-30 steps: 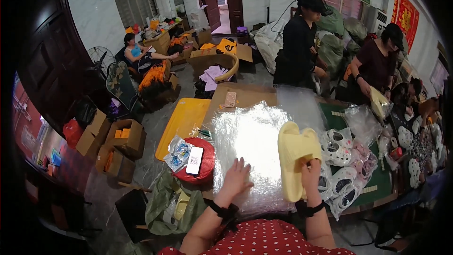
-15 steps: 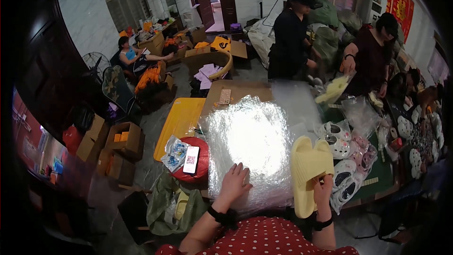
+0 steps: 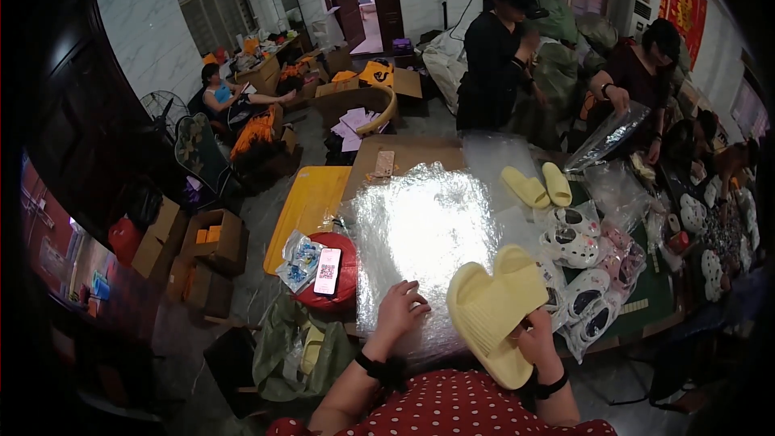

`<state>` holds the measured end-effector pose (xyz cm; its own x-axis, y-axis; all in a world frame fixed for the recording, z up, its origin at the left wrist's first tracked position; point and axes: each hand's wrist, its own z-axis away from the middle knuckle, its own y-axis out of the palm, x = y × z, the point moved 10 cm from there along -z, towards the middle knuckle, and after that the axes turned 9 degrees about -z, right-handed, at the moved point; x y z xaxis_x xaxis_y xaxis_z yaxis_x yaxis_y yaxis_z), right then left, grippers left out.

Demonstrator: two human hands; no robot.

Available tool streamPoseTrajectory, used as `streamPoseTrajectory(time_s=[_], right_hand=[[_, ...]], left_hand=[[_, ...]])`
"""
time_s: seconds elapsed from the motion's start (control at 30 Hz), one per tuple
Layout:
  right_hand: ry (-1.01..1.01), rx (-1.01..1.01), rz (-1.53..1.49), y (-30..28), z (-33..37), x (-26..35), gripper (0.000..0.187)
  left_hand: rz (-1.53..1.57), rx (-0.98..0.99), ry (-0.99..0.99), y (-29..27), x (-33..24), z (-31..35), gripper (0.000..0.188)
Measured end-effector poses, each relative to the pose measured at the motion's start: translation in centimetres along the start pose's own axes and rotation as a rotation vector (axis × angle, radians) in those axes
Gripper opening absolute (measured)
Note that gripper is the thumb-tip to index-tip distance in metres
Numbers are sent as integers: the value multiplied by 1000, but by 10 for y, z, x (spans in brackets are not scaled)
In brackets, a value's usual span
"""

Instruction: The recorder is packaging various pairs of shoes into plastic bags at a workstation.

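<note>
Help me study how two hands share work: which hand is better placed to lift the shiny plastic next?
Probably the left: the left hand looks empty and is right at the shiny plastic, while the right hand is occupied gripping the pale yellow slippers.

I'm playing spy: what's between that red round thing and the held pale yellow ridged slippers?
Between red thing and slippers, the head view shows shiny clear plastic sheeting with the left hand over it.

Shiny silvery plastic sheeting (image 3: 428, 254) has ribbed pale-yellow slippers (image 3: 494, 308) at its near right, a round red object (image 3: 348, 262) and yellow rectangular board (image 3: 311, 203) left, white-dotted red fabric (image 3: 452, 402) nearest.
</note>
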<state>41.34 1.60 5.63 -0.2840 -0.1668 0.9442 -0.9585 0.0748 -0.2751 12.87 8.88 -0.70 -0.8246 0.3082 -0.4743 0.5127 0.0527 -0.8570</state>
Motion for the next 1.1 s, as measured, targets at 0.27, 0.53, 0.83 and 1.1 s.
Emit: streamPoseTrajectory(time_s=[0.27,0.53,0.83,1.1], right_hand=[[19,147,-22,27,0,19,35],[-180,289,44,52,4,24,28],[44,307,287,44,18,4,24],[-21,414,304,75,20,11,25]], left_hand=[[33,-14,39,-8,-7,-3,16],[266,30,15,14,17,-11,12],[481,-21,-162,-26,-9,-13,16],[363,-114,51,-52,-51,-12,15]])
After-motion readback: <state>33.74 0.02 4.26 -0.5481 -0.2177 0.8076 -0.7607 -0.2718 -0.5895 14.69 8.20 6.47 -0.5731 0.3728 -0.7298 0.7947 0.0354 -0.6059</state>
